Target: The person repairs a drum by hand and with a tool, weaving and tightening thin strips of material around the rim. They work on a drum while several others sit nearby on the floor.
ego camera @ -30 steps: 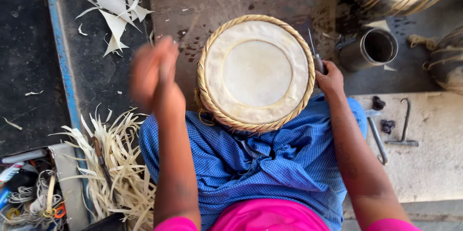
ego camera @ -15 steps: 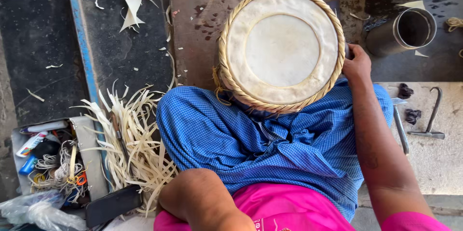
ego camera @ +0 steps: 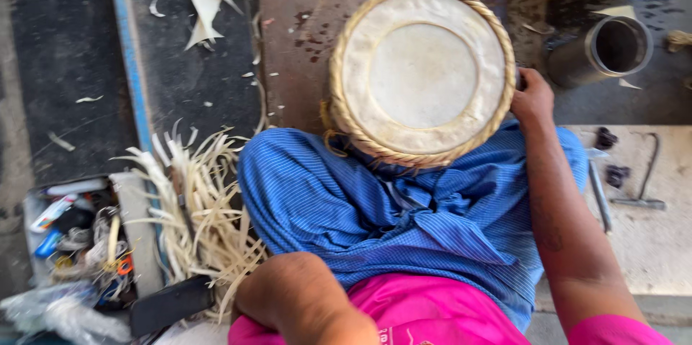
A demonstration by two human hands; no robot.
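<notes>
My right hand (ego camera: 532, 98) grips the drum (ego camera: 422, 71) rim, fingers curled, drum on my lap. Left hand is out of view behind my elbow, probably reaching toward the fibre strips (ego camera: 198, 208) left of the drum. Lacing step; next needs a fresh strip.

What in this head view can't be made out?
- Left hand: hidden below the bent left arm, near the straw strips.
- Right hand: fingers hidden behind the round drum; any tool held can't be seen.
- Metal cup: inside too dark.
- Box of small items: blurred, too small to identify.
</notes>
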